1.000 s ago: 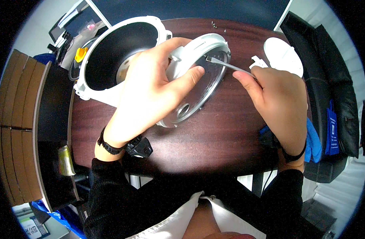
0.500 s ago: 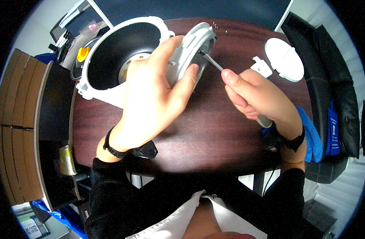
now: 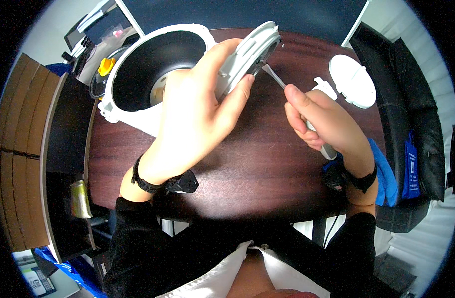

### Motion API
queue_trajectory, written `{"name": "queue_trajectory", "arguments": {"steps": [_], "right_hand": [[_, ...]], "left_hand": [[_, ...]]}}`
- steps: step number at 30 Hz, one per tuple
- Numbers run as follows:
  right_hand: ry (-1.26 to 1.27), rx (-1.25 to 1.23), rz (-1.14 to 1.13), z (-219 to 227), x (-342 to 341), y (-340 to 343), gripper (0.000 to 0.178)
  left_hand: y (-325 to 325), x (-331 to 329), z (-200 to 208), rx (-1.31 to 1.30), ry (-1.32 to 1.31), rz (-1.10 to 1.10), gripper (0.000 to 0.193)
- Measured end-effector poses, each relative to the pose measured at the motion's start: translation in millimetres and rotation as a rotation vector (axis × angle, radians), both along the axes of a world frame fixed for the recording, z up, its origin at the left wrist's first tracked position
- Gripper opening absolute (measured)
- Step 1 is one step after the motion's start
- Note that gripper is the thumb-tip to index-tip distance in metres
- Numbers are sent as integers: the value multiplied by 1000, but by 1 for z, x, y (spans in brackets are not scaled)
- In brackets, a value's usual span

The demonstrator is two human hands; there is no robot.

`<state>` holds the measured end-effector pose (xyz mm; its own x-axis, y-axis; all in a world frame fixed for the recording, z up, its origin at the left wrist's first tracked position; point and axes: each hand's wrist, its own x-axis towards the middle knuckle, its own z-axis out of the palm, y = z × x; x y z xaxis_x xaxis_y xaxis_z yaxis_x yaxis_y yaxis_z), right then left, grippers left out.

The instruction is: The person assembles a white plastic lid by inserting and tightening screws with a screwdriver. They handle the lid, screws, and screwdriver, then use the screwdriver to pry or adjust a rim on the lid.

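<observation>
From the head view, looking down over the person's shoulders, the white cooker body with its dark, bare well sits at the far left of the dark wooden table, and everything else is best placed against it. Just to its right, the left hand is clamped around a round grey lid plate, fingers wrapped over its back and thumb against the rim, tilting it up on edge so its inner face turns toward the right. Further right of the cooker body, the right hand is closed around the pale handle of a screwdriver, whose thin metal shaft runs up and left until its tip meets the plate's inner face. Whether the tip sits in a screw head I cannot tell; that spot is too small and shadowed. Well to the right of the cooker body, near the table's far edge, lies a white round cap, apart from both hands. Judging by that, the appliance looks partly taken apart: the plate is off the body and one piece is set aside, while work on the plate itself seems unfinished.
</observation>
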<state>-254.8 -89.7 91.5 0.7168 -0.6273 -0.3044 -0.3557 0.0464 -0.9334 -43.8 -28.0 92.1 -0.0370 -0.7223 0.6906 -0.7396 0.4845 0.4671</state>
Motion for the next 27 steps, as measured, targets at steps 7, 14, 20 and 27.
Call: {"name": "queue_trajectory", "arguments": {"steps": [7, 14, 20, 27], "right_hand": [[222, -1099, -302, -7, 4, 10, 53], [284, -1210, -302, -1, 3, 18, 48], [272, -1230, -317, -1, 0, 17, 50], [296, -1245, -302, -2, -1, 18, 50]], "left_hand": [[-1, 2, 0, 136, 86, -47, 38], [-3, 4, -1, 166, 165, -99, 34], [6, 1, 10, 351, 182, -66, 41], [5, 3, 6, 325, 118, -84, 44]]}}
